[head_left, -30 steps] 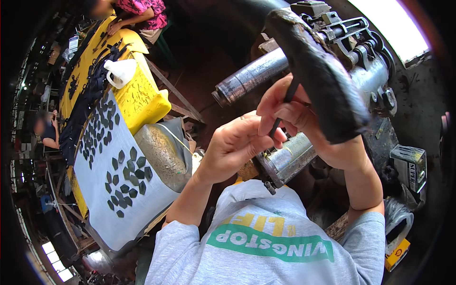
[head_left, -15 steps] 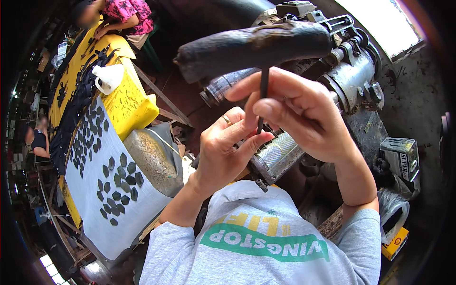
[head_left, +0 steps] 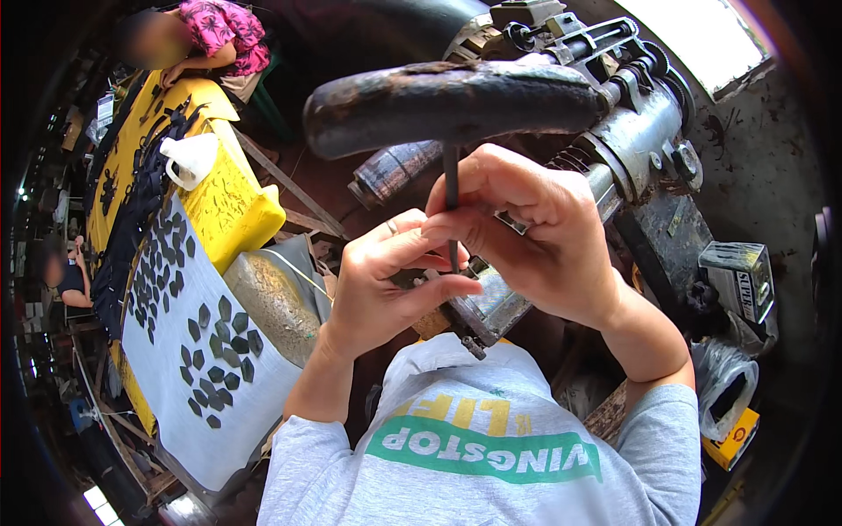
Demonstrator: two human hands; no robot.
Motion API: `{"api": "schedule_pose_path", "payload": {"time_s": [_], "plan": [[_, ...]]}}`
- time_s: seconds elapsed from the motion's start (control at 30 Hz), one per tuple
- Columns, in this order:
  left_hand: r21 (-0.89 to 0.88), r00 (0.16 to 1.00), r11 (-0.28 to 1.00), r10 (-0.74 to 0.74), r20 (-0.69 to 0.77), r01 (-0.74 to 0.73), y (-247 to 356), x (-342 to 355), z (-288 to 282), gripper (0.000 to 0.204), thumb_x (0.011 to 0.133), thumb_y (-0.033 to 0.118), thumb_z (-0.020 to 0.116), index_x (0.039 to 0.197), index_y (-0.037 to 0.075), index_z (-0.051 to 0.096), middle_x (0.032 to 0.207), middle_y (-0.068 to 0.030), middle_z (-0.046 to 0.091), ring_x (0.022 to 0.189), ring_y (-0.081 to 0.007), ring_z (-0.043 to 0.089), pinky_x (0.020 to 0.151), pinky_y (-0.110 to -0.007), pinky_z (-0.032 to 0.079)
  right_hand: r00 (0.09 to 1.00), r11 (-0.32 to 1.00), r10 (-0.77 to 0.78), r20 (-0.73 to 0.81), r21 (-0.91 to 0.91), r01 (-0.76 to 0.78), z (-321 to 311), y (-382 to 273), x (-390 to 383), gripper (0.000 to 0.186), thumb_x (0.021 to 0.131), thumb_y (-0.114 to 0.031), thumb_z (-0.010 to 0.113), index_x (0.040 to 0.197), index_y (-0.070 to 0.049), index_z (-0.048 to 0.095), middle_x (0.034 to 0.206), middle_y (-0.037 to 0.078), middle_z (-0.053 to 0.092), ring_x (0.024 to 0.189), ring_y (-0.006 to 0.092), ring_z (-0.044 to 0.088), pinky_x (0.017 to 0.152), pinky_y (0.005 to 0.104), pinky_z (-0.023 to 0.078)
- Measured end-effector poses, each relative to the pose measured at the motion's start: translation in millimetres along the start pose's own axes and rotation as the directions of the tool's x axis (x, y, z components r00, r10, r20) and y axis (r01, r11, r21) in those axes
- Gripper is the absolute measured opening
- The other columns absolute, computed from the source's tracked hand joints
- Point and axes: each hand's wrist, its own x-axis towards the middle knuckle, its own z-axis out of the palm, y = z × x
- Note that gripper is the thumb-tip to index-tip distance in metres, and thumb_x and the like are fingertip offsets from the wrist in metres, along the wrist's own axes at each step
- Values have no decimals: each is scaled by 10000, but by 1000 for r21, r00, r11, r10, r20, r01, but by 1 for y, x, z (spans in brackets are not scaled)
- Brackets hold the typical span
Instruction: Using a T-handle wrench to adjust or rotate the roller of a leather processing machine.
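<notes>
Near the middle, my right hand (head_left: 539, 237) pinches a thin dark rod (head_left: 452, 180) between thumb and fingers. My left hand (head_left: 373, 280) is curled about the rod's lower end, thumb below and fingertips meeting those of my right hand; part of its grip is hidden. From the top of the rod a thick, dark, rounded bar (head_left: 456, 101) with a worn, scuffed surface spreads sideways, making a T shape. Behind my hands lies a greasy metal machine (head_left: 636, 127) with a cylinder and gears, and its bright metal part (head_left: 491, 298) reaches toward my shirt.
Left stands a yellow-covered table (head_left: 241, 210) bearing a white jug (head_left: 190, 160) and black straps. Many dark five-sided pieces (head_left: 224, 342) lie on a pale sheet (head_left: 167, 394). A person in a pink shirt (head_left: 224, 35) works beyond. Right are a metal can (head_left: 737, 280) and a plastic bag (head_left: 724, 386).
The rod and bar have shifted left, and the bar sits more level. Both hands moved left and lower with them, and my right fingers have closed more tightly around the rod.
</notes>
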Motion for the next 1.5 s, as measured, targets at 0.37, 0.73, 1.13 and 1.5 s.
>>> {"api": "schedule_pose_path", "payload": {"time_s": [0.37,0.73,1.13,1.5], "plan": [[97,993,993,78,-83,-70,-3,3,5,248,727,-75,718,958,-5,662,926,-95,665,806,-151,647,672,-261,540,996,998,-28,88,57,23,-8,1,4,121,852,97,538,952,47,582,822,67,626,796,96,625,686,235,499],[-62,968,998,-38,-246,23,5,8,15,249,659,-70,774,884,-9,684,845,-76,667,753,-131,652,651,-240,542,999,971,-48,20,234,42,-9,4,8,218,915,55,452,1105,53,559,800,40,611,742,73,602,664,190,471],[-11,972,999,32,-234,-35,7,11,7,194,712,-92,723,885,-30,661,863,-97,652,792,-161,659,674,-277,563,997,970,-74,-24,230,78,2,8,13,225,900,94,473,1113,65,540,868,58,603,760,92,578,704,220,474],[99,898,955,-225,-377,281,14,-7,7,309,687,185,751,936,29,654,916,-52,692,875,-121,644,813,-302,476,954,925,-284,-94,235,299,1,18,17,253,667,36,601,841,45,418,669,200,558,699,395,605,579,434,470]]}}
